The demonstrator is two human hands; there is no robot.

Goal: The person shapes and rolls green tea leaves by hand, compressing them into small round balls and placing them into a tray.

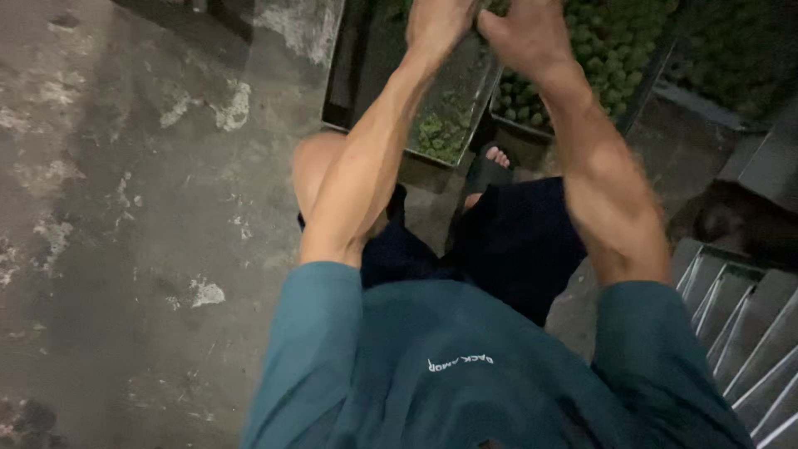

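Both my arms reach forward over my knees. My left hand [436, 23] and my right hand [525, 32] are close together at the top edge of the view, above a metal tray [467, 104] with green scraps in it. Their fingers run out of the frame, so what they grip is hidden. Just beyond the hands lies a heap of small round green fruits [611, 50] in another tray.
I sit in a teal shirt and dark shorts, one sandalled foot [490, 166] by the tray. Stained concrete floor [141, 208] spreads to the left. Stacked metal trays [740, 324] stand at the lower right. More green produce [736, 46] lies at the top right.
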